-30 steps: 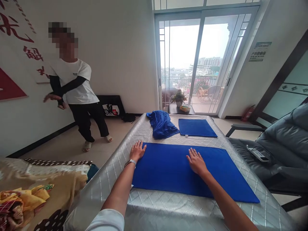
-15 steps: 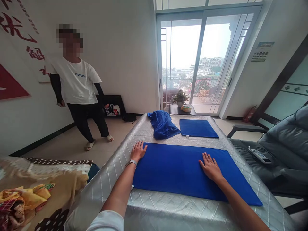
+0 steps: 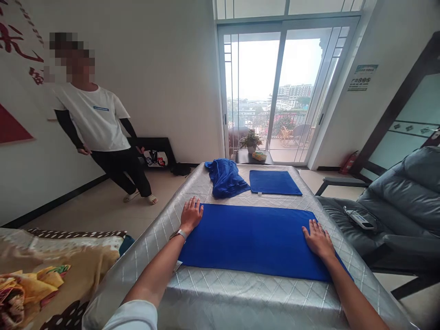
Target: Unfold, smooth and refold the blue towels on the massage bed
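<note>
Rests left hand [image 3: 191, 214] and right hand [image 3: 318, 240], with fingers loosely extended, on smooth, flat, deep-blue rectangular cloth [image 3: 247, 240], apparently with white corner tag [image 3: 178, 265].

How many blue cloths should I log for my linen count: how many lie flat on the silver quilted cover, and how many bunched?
Flat: 2, the large blue cloth and the smaller blue cloth
Bunched: 1, the crumpled blue cloth, counted as one heap
Total: 3
</note>
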Demonstrator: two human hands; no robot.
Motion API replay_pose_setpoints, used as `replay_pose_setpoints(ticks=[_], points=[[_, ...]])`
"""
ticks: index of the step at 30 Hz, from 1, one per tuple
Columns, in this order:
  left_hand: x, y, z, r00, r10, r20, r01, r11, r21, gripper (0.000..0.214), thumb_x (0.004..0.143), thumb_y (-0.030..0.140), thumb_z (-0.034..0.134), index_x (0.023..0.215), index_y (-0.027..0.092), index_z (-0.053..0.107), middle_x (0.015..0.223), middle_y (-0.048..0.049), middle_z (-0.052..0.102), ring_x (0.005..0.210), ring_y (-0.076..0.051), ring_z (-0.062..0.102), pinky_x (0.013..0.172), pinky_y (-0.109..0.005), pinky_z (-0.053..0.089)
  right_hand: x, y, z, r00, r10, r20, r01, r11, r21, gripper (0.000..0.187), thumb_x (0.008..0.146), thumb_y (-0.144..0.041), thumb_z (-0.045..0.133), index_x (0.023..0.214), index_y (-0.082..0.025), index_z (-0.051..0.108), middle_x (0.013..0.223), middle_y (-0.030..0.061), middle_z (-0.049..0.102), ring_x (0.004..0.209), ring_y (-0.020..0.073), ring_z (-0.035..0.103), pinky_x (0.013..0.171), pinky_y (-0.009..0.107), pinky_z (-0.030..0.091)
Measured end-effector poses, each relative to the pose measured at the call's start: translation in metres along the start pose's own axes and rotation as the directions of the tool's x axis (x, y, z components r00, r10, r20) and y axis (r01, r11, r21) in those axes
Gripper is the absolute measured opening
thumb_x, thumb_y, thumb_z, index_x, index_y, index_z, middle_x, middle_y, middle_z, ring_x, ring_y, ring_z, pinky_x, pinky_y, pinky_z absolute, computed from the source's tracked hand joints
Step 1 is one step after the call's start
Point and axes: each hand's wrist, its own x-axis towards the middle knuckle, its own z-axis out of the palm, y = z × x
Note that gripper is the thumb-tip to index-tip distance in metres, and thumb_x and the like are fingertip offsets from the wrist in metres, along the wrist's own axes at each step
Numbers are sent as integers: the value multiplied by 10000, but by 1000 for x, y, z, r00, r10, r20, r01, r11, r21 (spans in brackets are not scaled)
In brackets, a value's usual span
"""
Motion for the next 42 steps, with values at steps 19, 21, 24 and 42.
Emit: replay_pose_setpoints(ticks=[19, 21, 24, 42], points=[[-100, 77, -18, 897, 282, 339, -198, 944, -263, 740, 1018, 663, 201, 1617, 231, 252, 1677, -84, 219, 1556, -261, 166, 1263, -490, 138, 6, 6, 7, 999, -3, -38, 4, 999, 41, 803, 966, -523, 131, 1604, -48, 239, 1684, 113, 211, 1547, 252, 181, 1258, 447, 121], [-106, 30, -19, 928, 144, 345, -90, 982, -167, 739, 1023, 646, 219, 1615, 205, 257, 1674, -105, 223, 1553, -279, 174, 1255, -512, 154, 5, 6, 7, 999, -9, -42, 11, 999, 48, 808, 964, -523, 128, 1602, -41, 241, 1684, 116, 210, 1549, 254, 176, 1259, 445, 114], [-117, -25, -22, 942, 3, 336, 19, 998, -63, 712, 1032, 600, 259, 1611, 185, 268, 1672, -133, 221, 1549, -298, 190, 1243, -519, 183, 4, 5, 8, 998, -15, -64, 18, 999, 51, 798, 965, -508, 123, 1601, -41, 245, 1685, 114, 211, 1552, 251, 163, 1260, 438, 99], [-127, -38, -21, 966, -17, 259, 34, 998, -62, 760, 1023, 634, 235, 1598, 141, 296, 1664, -143, 248, 1538, -288, 239, 1244, -485, 197, -126, -204, -12, 855, -518, -20, 516, 847, 124, 704, 1033, -515, 161, 1607, -124, 273, 1675, 79, 209, 1556, 213, 138, 1265, 435, 92]])
